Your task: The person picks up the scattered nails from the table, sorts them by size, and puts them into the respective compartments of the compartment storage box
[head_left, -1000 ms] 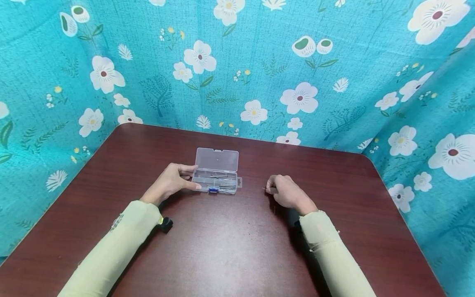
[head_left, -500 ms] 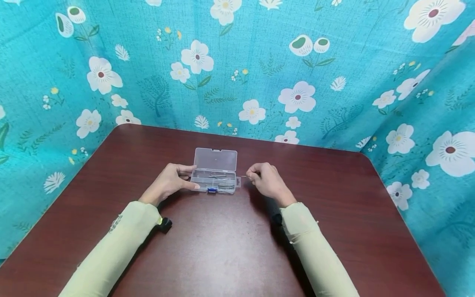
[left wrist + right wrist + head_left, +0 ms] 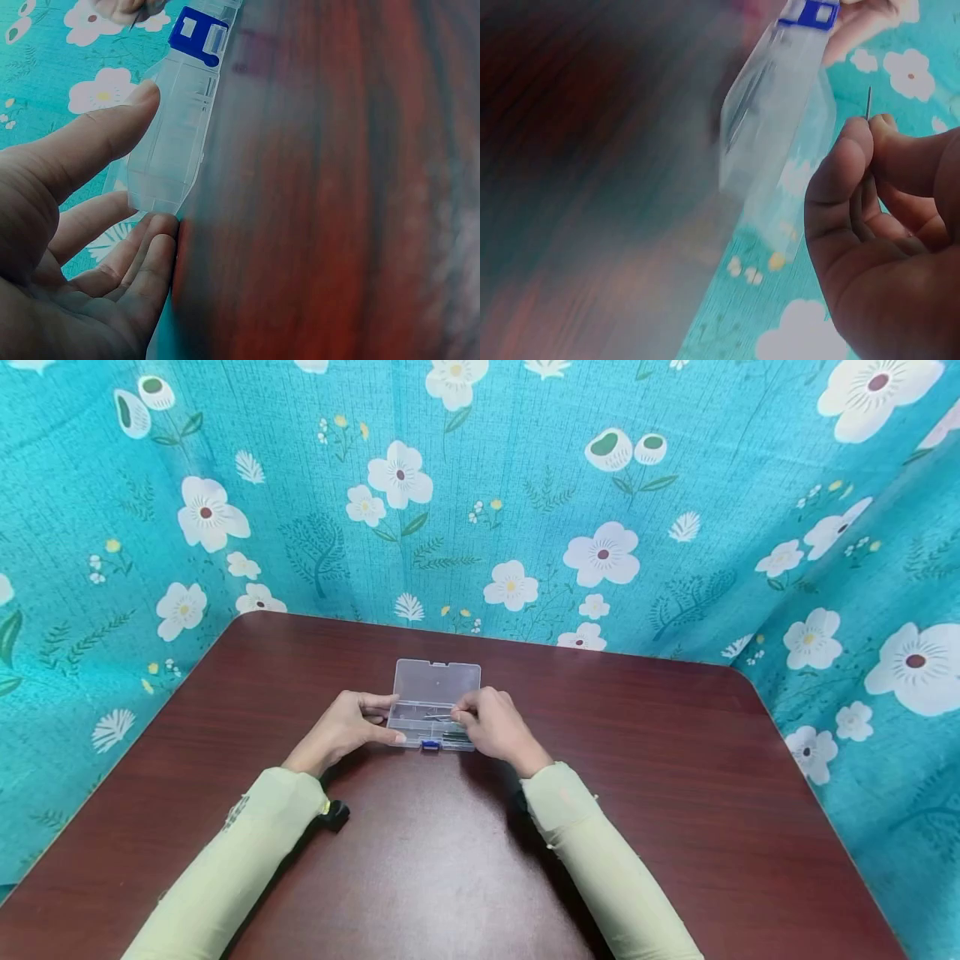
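A clear plastic compartment box [image 3: 408,712] stands on the table, its lid [image 3: 437,683] raised at the back and a blue latch [image 3: 430,745] on its front. My left hand [image 3: 343,727] holds the box's left end, thumb at the front wall and fingers around the side. Between thumb and forefinger, my right hand [image 3: 495,725] pinches a thin metal needle [image 3: 869,103], its tip sticking out past the fingertips. That hand is over the box's right end and hides part of it. Several thin metal pieces [image 3: 453,737] lie in the right compartments.
The dark red-brown table [image 3: 420,860] extends around the box. Behind it hangs a turquoise flowered curtain [image 3: 300,460]. A black wrist camera [image 3: 337,815] sits below the left sleeve.
My right hand has moved left with the needle, from the table on the right to over the box's right end. My left hand has stayed on the box.
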Demonstrator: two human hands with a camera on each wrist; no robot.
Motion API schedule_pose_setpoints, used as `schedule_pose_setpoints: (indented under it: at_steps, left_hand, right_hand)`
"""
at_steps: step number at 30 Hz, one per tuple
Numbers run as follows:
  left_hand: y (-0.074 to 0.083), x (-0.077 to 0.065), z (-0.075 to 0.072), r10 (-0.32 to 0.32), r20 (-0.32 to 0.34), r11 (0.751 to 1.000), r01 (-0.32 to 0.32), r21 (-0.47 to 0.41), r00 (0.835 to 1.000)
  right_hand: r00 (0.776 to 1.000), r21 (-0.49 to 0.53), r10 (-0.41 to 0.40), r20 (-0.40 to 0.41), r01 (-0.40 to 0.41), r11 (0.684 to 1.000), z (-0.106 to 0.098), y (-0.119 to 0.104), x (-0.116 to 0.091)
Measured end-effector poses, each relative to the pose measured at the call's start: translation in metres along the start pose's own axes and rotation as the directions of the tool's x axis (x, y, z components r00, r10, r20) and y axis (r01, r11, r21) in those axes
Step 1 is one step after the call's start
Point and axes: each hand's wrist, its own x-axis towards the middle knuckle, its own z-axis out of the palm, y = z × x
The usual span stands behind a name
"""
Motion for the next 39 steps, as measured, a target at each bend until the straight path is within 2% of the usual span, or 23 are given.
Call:
schedule_pose_setpoints:
  at_steps: [4, 9, 19, 25, 29, 39]
  left_hand:
    - [0.000, -0.001, -0.001, 0.018, -0.008, 1.000, -0.017, 0.013, 1.000]
    - [0.001, -0.002, -0.001, 0.033, 0.004, 0.999, -0.033, 0.000, 0.999]
    - [0.001, -0.002, 0.001, 0.031, 0.010, 0.999, -0.030, -0.044, 0.999]
    - [0.000, -0.002, -0.001, 0.035, 0.006, 0.999, -0.035, -0.019, 0.999]
    - [0.001, -0.001, -0.001, 0.019, 0.001, 1.000, -0.019, -0.019, 1.000]
    - [0.002, -0.002, 0.001, 0.010, 0.003, 1.000, -0.010, -0.028, 1.000]
  right_hand:
    - [0.999, -0.015, -0.032, 0.019, 0.032, 0.999, 0.013, -0.012, 0.009]
    - [0.999, -0.002, -0.020, 0.050, 0.021, 1.000, 0.023, -0.018, 0.014]
    - [0.998, 0.044, -0.047, 0.041, 0.045, 0.998, 0.026, -0.019, 0.016]
    - [0.998, 0.051, -0.056, 0.036, 0.054, 0.997, 0.020, -0.015, 0.014]
    - [1.000, 0.048, -0.017, 0.027, 0.015, 0.999, 0.009, -0.010, 0.009]
    - [0.995, 0.051, 0.073, 0.062, -0.076, 0.996, -0.015, 0.012, -0.011]
